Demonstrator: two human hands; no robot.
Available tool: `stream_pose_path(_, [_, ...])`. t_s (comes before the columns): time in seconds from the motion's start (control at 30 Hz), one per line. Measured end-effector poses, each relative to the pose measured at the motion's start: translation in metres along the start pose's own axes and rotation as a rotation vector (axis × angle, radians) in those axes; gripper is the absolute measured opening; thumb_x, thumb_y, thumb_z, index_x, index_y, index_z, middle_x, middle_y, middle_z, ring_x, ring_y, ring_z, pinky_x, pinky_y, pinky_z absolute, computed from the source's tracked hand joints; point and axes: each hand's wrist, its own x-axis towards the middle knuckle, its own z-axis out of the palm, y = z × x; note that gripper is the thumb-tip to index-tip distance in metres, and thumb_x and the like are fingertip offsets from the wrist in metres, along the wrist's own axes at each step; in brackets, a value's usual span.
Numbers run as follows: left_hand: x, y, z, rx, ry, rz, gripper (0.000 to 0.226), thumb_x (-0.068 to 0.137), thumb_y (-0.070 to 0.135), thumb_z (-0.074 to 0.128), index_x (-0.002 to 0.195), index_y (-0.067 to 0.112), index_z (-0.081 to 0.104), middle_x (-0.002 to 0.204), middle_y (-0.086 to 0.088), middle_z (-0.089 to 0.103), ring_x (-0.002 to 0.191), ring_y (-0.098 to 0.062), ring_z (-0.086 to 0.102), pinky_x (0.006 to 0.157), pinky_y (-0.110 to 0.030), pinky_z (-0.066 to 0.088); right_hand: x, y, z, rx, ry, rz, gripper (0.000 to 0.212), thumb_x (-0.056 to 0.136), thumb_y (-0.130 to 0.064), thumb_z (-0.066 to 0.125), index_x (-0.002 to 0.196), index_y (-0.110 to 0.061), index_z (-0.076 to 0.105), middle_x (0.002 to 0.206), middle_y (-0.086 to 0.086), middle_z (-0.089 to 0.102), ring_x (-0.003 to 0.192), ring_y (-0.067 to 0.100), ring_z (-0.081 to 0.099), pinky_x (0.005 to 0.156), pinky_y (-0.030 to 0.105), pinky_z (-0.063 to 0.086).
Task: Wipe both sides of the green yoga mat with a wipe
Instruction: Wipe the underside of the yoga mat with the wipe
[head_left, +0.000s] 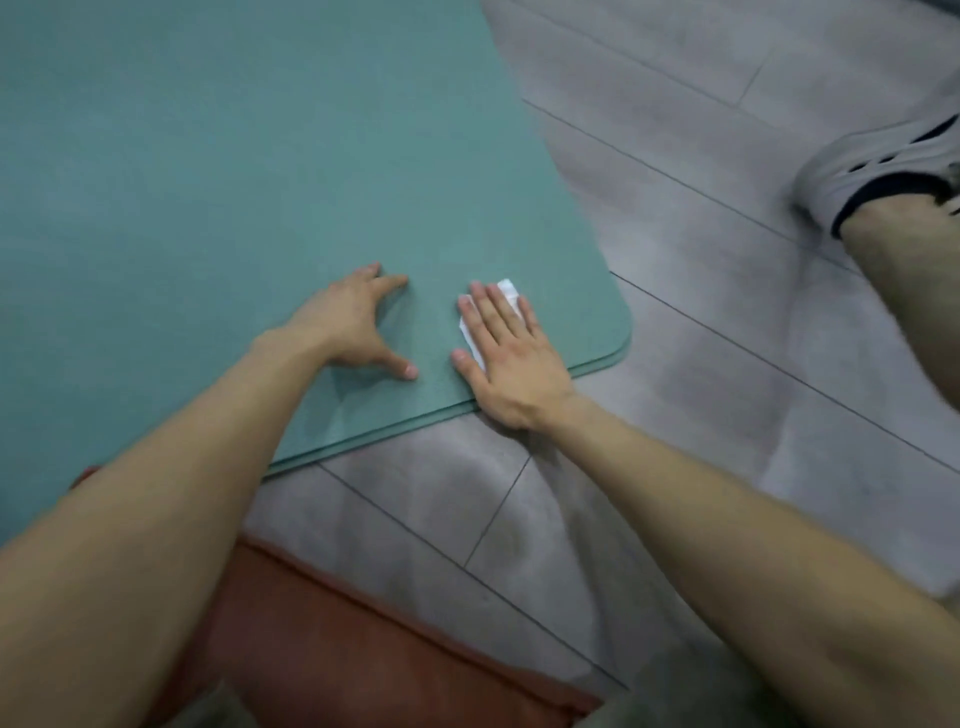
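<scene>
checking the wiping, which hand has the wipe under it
The right hand: its flat fingers press the white wipe onto the mat; the left hand covers only bare mat.

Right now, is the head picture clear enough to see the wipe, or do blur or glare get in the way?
Head view: soft all over but readable; the wipe shows as a plain white patch under the right hand; no glare on the mat; faint shadows beside the left hand; the shoe is smeared near the picture's edge.
</scene>
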Motion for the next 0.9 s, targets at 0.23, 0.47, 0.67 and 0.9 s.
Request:
stream_pose_path(0.23, [-0.019, -0.056, 0.006, 0.026, 0.032, -0.257, 0.157, 0.031, 0.100, 0.072, 0.164, 0.047, 0.006, 0.177, 0.005, -0.003, 0.163, -0.031, 0.002, 0.121, -0.069, 0.025, 0.148, -0.004, -0.017, -0.031, -0.092, -0.259, 0.068, 0.111, -0.056, 0.012, 0.171, -0.025, 0.007, 0.178, -0.004, -0.002, 0.164, 0.014, -0.007, 0.132, 0.045, -0.007])
stream_pose_path(0.47, [-0.005, -0.071, 0.016, 0.053, 0.030, -0.284, 0.155, 0.035, 0.100, 0.071, 0.163, 0.050, 0.001, 0.176, 0.008, -0.009, 0.163, -0.028, -0.002, 0.121, -0.068, 0.022, 0.243, 0.017, -0.030, 0.004, -0.089, -0.105, 0.074, 0.109, -0.060, 0.014, 0.171, -0.021, 0.005, 0.178, -0.001, -0.003, 0.164, 0.016, -0.008, 0.132, 0.046, -0.008])
stream_pose_path(0.67, [-0.007, -0.067, 0.020, -0.008, 0.056, -0.245, 0.140, 0.050, 0.089, 0.080, 0.164, 0.046, 0.012, 0.177, 0.002, -0.001, 0.162, -0.033, 0.001, 0.122, -0.071, 0.020, 0.161, 0.008, -0.004, 0.015, -0.069, -0.110, 0.073, 0.107, -0.057, 0.013, 0.171, -0.021, 0.006, 0.179, 0.000, -0.001, 0.164, 0.016, -0.008, 0.132, 0.047, -0.005])
stream_pose_path(0.9, [-0.044, 0.000, 0.070, 0.154, -0.005, 0.007, 0.111, 0.075, 0.080, 0.070, 0.164, 0.049, 0.011, 0.177, -0.005, -0.004, 0.160, -0.046, 0.000, 0.122, -0.072, 0.016, 0.032, 0.014, 0.023, -0.030, -0.020, -0.138, 0.069, 0.108, -0.055, 0.015, 0.171, -0.025, 0.012, 0.178, -0.004, 0.005, 0.164, 0.014, -0.004, 0.133, 0.048, 0.002])
